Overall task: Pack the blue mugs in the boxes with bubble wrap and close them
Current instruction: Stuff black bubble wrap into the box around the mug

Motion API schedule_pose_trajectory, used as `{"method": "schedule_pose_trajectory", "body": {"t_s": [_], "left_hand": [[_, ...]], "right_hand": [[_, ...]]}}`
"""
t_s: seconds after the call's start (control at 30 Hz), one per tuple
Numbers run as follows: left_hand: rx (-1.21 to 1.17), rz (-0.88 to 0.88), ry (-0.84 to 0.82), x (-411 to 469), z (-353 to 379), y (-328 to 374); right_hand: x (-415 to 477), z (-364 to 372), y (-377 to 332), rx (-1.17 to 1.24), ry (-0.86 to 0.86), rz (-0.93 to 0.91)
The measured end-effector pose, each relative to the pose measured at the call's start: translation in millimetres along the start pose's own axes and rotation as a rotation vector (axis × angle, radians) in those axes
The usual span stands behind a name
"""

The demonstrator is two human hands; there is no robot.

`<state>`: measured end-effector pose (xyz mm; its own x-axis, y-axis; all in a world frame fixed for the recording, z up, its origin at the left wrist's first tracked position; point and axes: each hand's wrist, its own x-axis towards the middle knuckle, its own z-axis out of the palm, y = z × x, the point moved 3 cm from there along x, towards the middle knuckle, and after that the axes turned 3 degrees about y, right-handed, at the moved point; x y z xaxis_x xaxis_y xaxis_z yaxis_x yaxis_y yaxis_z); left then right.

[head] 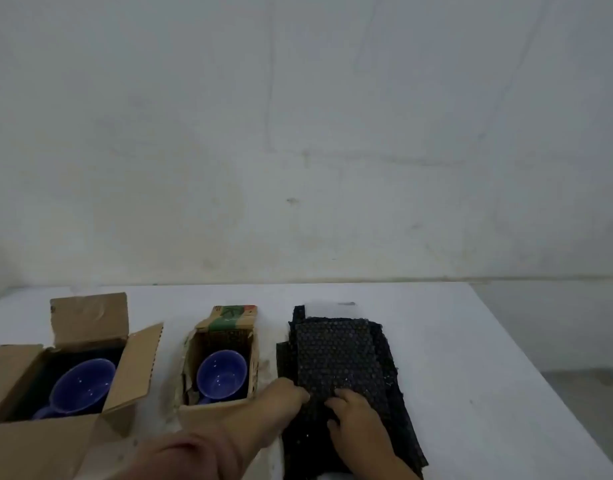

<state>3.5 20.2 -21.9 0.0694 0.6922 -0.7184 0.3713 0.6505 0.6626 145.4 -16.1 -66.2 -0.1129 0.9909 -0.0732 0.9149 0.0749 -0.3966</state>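
Two open cardboard boxes stand on the white table. The large box (pixel 132 372) at the left holds a blue mug (pixel 82 388). The smaller box (pixel 191 362) in the middle holds another blue mug (pixel 221 374), upright with its mouth showing. To the right lies a stack of black bubble wrap sheets (pixel 339 355). My left hand (pixel 284 396) pinches the near left edge of the top sheet. My right hand (pixel 358 417) rests on the sheets beside it, fingers pressing on the wrap.
The white table (pixel 454 341) ends at a slanted right edge, with grey floor beyond. A pale wall rises right behind the table. The large box's flaps stand up at the back and right side.
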Motion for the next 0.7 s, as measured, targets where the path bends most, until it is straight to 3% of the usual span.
{"method": "schedule_pose_trajectory", "body": {"t_s": [0.07,0.13,0.23,0.43,0.57,0.7], "left_hand": [[-0.049,-0.049,0.008,6,2,3],[-0.108,-0.08,0.004,8,3,8],[-0.134,-0.055,-0.005,8,4,18],[0.019,0.017,0.023,16,9,29],[-0.134,0.008,0.001,13,11,27],[-0.119,0.077,0.15,13,2,29]], "right_hand": [[2,-1,6,0.069,0.147,-0.023],[2,-2,5,0.135,0.15,0.028],[4,3,10,0.129,0.241,-0.04],[6,-5,-3,0.186,0.195,-0.088],[2,-8,-9,0.24,0.244,-0.141],[1,-15,-20,0.342,0.211,-0.15]]}}
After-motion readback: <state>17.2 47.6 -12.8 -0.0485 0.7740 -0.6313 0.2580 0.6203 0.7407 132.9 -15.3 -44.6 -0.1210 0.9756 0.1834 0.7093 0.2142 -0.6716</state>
